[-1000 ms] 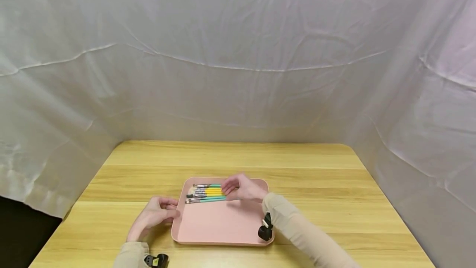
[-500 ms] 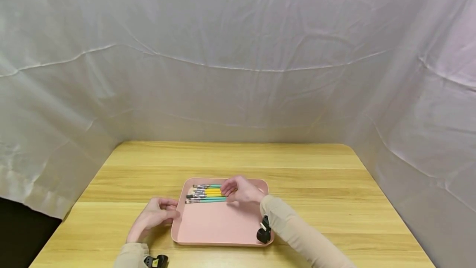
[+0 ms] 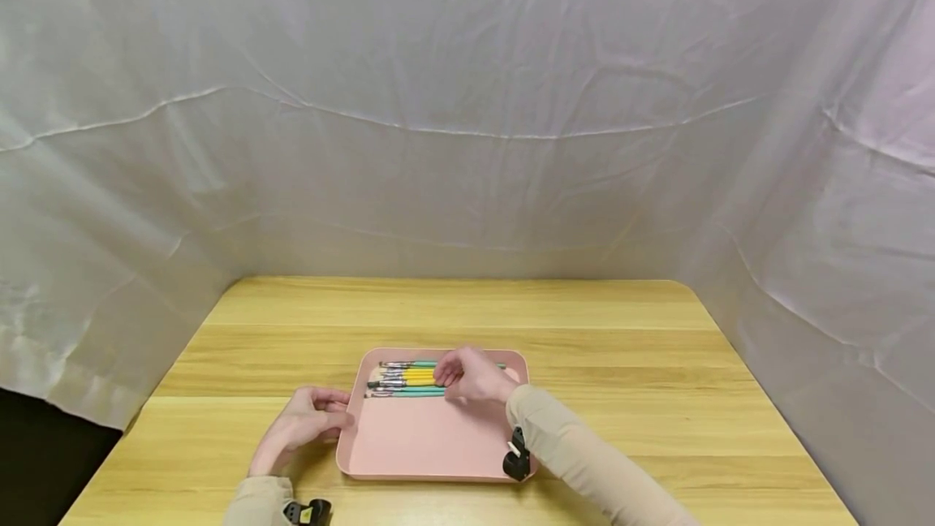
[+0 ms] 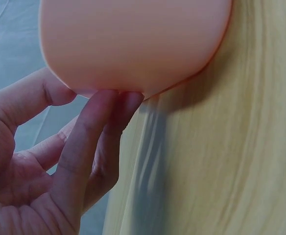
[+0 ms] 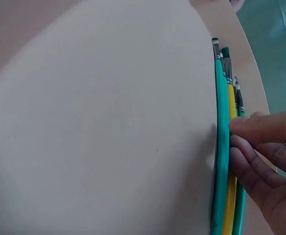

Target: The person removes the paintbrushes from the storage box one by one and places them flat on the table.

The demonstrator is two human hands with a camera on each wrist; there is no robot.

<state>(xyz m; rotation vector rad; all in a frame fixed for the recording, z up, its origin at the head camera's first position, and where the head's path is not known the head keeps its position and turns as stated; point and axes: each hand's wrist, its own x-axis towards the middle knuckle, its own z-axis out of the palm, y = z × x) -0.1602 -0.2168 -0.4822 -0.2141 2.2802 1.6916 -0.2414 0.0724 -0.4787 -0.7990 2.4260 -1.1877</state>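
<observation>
A shallow pink tray (image 3: 438, 449) lies on the table with several paintbrushes (image 3: 409, 378) side by side along its far side, bristles to the left. Their handles are teal and yellow. At the tray's left edge, my left hand (image 3: 301, 420) pinches the rim; in the left wrist view its fingertips (image 4: 128, 100) press the outer wall and the thumb tip is partly hidden by the rim. Over the handles, my right hand (image 3: 476, 376) has thumb and fingers drawn together on a yellow paintbrush (image 5: 231, 105) among the teal ones. The hand covers part of the handles.
Under the tray is a wooden table (image 3: 621, 396). Grey cloth (image 3: 467, 185) hangs behind and on both sides of it. Black wrist cameras (image 3: 517, 461) sit on the sleeves, the right one over the tray's near right corner.
My right hand and forearm have shifted slightly, the wrist moving a little left and nearer. The nearest teal brushes lie a bit straighter. My left hand stays on the tray's edge.
</observation>
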